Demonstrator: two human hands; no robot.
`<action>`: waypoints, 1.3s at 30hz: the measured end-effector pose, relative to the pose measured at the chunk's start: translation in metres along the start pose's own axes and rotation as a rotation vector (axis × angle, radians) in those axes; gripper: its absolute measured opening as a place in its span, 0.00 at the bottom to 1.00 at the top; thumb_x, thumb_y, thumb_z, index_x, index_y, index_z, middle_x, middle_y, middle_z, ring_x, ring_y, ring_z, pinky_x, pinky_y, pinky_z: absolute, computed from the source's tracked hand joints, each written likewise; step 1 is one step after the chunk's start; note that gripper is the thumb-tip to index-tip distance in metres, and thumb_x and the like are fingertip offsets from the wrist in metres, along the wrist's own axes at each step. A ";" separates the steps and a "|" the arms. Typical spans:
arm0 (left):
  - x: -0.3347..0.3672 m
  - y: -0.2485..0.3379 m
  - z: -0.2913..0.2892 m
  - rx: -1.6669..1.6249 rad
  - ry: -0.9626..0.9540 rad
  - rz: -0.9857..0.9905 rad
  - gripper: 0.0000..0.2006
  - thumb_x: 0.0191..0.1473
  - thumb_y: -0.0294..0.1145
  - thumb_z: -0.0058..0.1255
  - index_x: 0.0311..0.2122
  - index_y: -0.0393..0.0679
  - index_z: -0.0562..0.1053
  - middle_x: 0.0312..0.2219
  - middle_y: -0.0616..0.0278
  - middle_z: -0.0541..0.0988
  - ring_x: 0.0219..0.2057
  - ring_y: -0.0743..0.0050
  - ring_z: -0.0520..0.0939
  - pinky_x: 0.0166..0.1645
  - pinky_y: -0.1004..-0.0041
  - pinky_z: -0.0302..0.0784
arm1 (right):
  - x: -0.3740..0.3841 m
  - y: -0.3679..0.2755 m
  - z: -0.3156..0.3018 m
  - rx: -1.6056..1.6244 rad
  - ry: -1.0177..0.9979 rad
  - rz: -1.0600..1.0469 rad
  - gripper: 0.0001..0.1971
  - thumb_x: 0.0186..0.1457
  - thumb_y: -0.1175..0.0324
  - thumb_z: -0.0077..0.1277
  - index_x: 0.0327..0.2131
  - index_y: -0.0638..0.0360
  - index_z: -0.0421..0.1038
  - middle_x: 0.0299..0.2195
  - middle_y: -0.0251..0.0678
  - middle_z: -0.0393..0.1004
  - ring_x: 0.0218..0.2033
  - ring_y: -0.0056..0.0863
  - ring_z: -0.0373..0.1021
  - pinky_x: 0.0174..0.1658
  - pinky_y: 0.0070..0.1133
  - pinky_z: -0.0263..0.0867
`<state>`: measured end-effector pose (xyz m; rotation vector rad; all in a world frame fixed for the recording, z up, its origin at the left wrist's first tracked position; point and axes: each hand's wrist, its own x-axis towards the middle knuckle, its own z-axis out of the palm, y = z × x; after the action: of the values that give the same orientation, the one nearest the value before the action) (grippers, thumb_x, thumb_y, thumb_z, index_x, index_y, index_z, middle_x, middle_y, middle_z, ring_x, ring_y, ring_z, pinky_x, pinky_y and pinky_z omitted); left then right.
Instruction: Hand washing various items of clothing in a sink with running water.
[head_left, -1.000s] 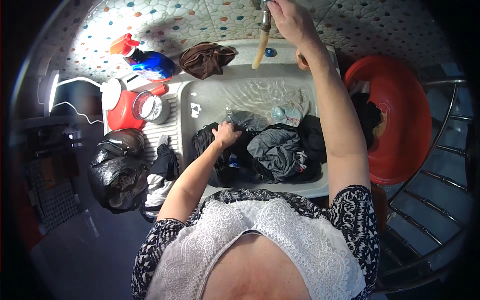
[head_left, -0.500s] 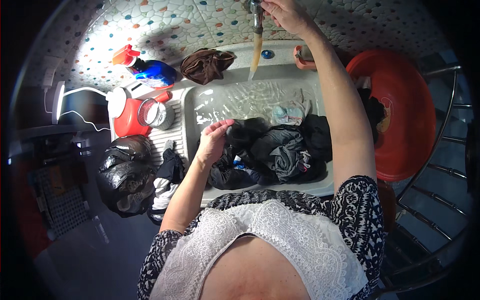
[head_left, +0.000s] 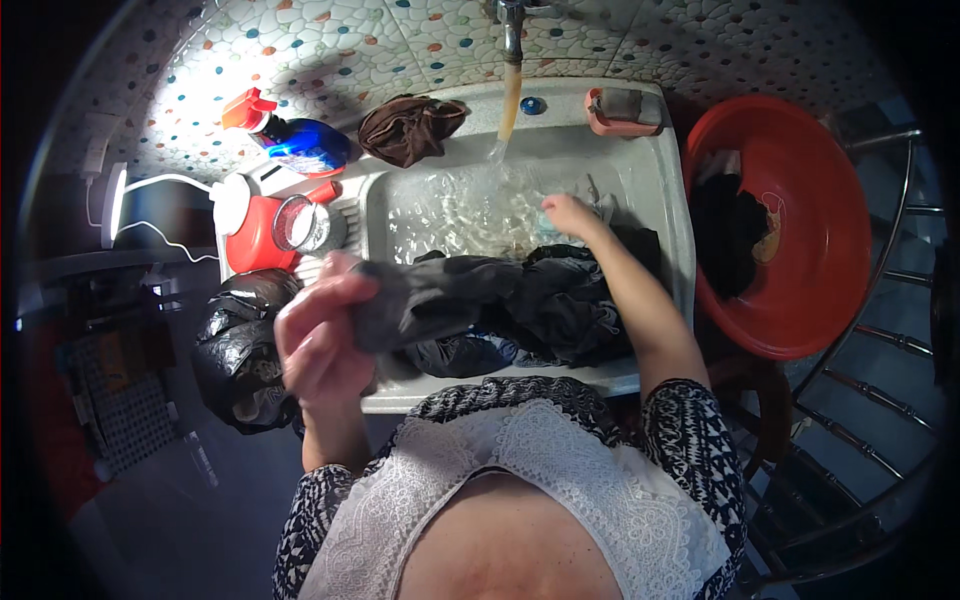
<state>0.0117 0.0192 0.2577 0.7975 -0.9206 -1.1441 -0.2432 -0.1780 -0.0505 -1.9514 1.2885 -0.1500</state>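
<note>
My left hand (head_left: 325, 325), slightly blurred, is closed on one end of a dark wet garment (head_left: 430, 300). It is raised over the left front of the sink (head_left: 675, 230), and the cloth stretches from it to the right. Over the water my right hand (head_left: 573, 216) has its fingers curled in, beside a pale bluish thing (head_left: 552, 228) that the hand partly covers; what it grips does not show. Under the stretched cloth lie more dark clothes (head_left: 570, 325), heaped along the sink's near side. Water runs from the tap (head_left: 511, 40) through a yellowish hose (head_left: 511, 100).
On the ledge sit a brown cloth (head_left: 412, 130), a blue spray bottle (head_left: 305, 147) and a pinkish soap dish (head_left: 610, 125). A glass jar (head_left: 308, 225) stands left, above a black plastic bag (head_left: 245, 350). At right, a red basin (head_left: 820, 270) holds dark clothing near a metal rack (head_left: 880, 345).
My right hand has left the tap and come down into the sink. My left hand has moved left and up, drawing the dark garment out with it. Water keeps running.
</note>
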 end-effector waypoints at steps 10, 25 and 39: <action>-0.019 0.040 -0.022 -0.533 0.055 0.191 0.15 0.46 0.35 0.46 0.33 0.31 0.70 0.29 0.49 0.68 0.25 0.62 0.70 0.30 0.67 0.72 | -0.027 -0.025 0.023 -0.222 -0.110 0.554 0.35 0.38 0.58 0.59 0.51 0.56 0.57 0.50 0.51 0.63 0.50 0.42 0.63 0.49 0.33 0.61; -0.076 -0.134 -0.116 0.781 -0.331 -1.389 0.22 0.53 0.48 0.43 0.26 0.38 0.78 0.20 0.63 0.77 0.20 0.76 0.73 0.27 0.75 0.68 | -0.033 -0.061 -0.053 0.899 0.187 0.150 0.13 0.47 0.66 0.51 0.37 0.62 0.72 0.27 0.31 0.73 0.26 0.18 0.67 0.30 0.17 0.63; 0.012 -0.131 -0.089 1.426 -0.330 -0.352 0.20 0.49 0.43 0.48 0.19 0.34 0.73 0.18 0.48 0.75 0.29 0.55 0.78 0.34 0.63 0.73 | 0.017 0.066 -0.013 0.324 0.329 0.442 0.20 0.46 0.66 0.45 0.45 0.64 0.68 0.36 0.43 0.73 0.35 0.31 0.70 0.41 0.24 0.65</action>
<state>0.0435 -0.0180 0.1065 1.9952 -1.9633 -0.7786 -0.2903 -0.2109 -0.0901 -1.3696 1.7554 -0.4415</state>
